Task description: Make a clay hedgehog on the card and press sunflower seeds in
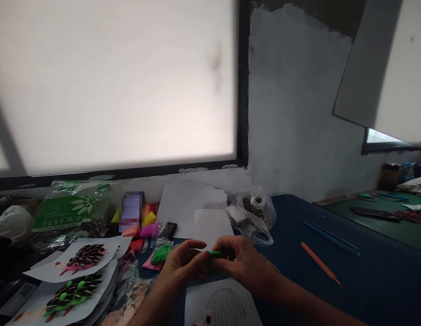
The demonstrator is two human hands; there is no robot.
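Observation:
A small lump of green modelling clay (215, 255) is pinched between the fingertips of both hands, just above a sheet of paper. My right hand (242, 262) grips it with thumb and bent fingers. From the other side, my left hand (183, 262) closes on it with the thumb, its index finger arched above. Below them lies white paper with a hedgehog drawing (227, 304), partly covered by my wrists. Left of my left hand is a bag of green clay (162, 254) on a pink one.
Finished seed hedgehog pictures (86, 257) are stacked at left, beside colourful clay packets (149, 219). White sheets (186, 203) and a plastic bag of seeds (254, 208) lie at the back. An orange tool (321, 264) and blue tweezers (332, 237) rest on the right.

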